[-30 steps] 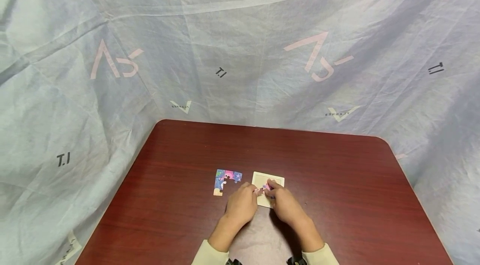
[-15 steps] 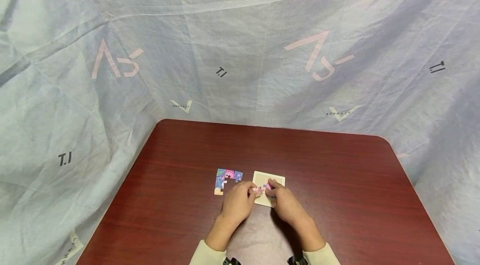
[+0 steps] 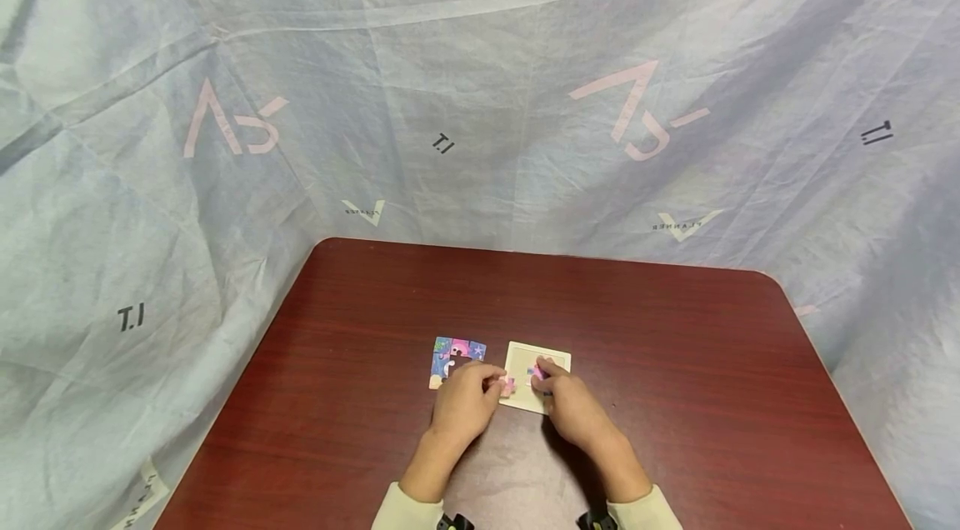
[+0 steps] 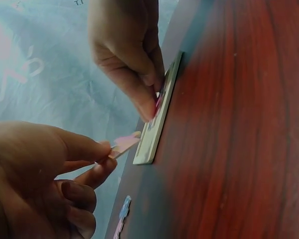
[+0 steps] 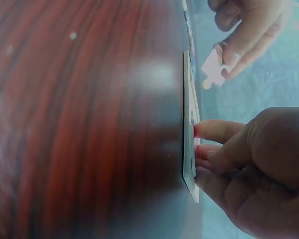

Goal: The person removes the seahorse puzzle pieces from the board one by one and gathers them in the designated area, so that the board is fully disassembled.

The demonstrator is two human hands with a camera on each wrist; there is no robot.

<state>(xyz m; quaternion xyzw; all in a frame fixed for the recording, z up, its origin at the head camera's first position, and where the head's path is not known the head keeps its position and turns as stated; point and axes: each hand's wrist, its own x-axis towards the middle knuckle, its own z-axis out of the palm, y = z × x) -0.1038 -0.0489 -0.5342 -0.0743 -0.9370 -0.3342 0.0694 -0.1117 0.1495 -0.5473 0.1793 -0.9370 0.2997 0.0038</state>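
Observation:
My left hand (image 3: 462, 403) pinches a pink jigsaw piece (image 3: 507, 387) between thumb and fingertips. In the left wrist view that piece (image 4: 123, 144) is raised, overlapping the near end of the pale puzzle tray (image 3: 522, 402). My right hand (image 3: 577, 413) is over the tray, thumb and index finger gripping another pink and blue jigsaw piece (image 3: 536, 374) low on the tray's surface. Its fingers partly hide this piece and the tray's right side. Seen from the right wrist, the right fingertips (image 5: 203, 130) are right at the tray.
Several joined jigsaw pieces (image 3: 441, 357), blue and pink, form a corner shape on the table left of the tray, partly covered by the left hand. The dark red wooden table (image 3: 675, 347) is bordered by a pale printed cloth (image 3: 465, 80) behind and at the sides.
My left hand has drawn back to the left with its piece, away from the right hand's piece, and now overlaps the joined pieces. The right hand has stayed nearly still.

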